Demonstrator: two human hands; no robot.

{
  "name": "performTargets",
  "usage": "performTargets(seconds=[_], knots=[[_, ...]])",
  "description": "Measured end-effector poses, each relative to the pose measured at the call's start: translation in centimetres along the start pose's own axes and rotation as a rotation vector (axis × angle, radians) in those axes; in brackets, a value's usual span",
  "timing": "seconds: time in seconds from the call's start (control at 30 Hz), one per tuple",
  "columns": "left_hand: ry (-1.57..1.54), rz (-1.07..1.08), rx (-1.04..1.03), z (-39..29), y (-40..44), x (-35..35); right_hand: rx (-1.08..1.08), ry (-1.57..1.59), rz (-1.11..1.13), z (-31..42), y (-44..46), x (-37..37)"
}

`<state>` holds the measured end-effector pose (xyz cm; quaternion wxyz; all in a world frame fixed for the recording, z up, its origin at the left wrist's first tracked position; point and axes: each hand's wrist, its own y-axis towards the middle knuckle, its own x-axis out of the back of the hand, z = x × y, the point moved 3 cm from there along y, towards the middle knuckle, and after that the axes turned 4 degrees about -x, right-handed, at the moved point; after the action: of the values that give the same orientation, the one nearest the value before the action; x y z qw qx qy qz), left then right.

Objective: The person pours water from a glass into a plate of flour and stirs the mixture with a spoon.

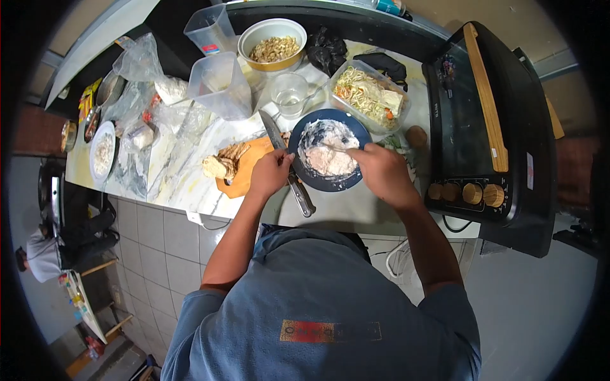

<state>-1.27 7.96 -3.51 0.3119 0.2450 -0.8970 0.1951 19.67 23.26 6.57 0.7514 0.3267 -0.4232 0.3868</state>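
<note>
A dark blue plate (309, 179) holds a pale, sticky, flour-like mixture (330, 155). My left hand (272, 173) is closed at the plate's left rim, fingers pinching its edge. My right hand (386, 174) is closed around the handle of a thin metal utensil (337, 148) whose tip is buried in the mixture, so I cannot tell if it is a spoon or a fork. Left of the plate lies a large knife (297, 189), its handle toward me. Beside it, an orange cutting board (253, 159) bears browned, sliced pieces of food (227, 160).
Behind the plate stand a glass (290, 95), a clear tub of noodles and vegetables (370, 95), a bowl of chopped food (273, 54) and plastic containers (219, 86). A black toaster oven (492, 127) borders the right. Plastic bags (136, 108) and a white bowl (103, 149) lie left. Another person (47, 254) sits far left.
</note>
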Motion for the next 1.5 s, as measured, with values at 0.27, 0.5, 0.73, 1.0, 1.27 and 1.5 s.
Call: performTargets(seconds=[0.27, 0.5, 0.73, 1.0, 1.27, 1.5], knots=[[-0.012, 0.076, -0.012, 0.4, 0.2, 0.3, -0.349, -0.167, 0.024, -1.8, -0.9, -0.8], [-0.02, 0.126, -0.032, 0.1, 1.0, 0.7, -0.402, -0.081, 0.014, -0.3, -1.9, -1.4], [0.01, 0.173, -0.073, 0.4, 1.4, 0.6, -0.469, -0.06, -0.021, 1.3, -2.8, -0.9], [0.044, 0.155, -0.121, -0.2, 0.9, 2.0, -0.548, -0.115, -0.128, 0.3, -4.4, -1.7], [-0.049, -0.017, 0.005, -1.4, -0.9, 1.8, -0.415, -0.066, -0.132, -3.0, -5.1, -2.4], [-0.09, -0.275, 0.071, -1.8, -2.5, -1.1, -0.352, -0.04, 0.098, -4.2, -4.7, -2.6]])
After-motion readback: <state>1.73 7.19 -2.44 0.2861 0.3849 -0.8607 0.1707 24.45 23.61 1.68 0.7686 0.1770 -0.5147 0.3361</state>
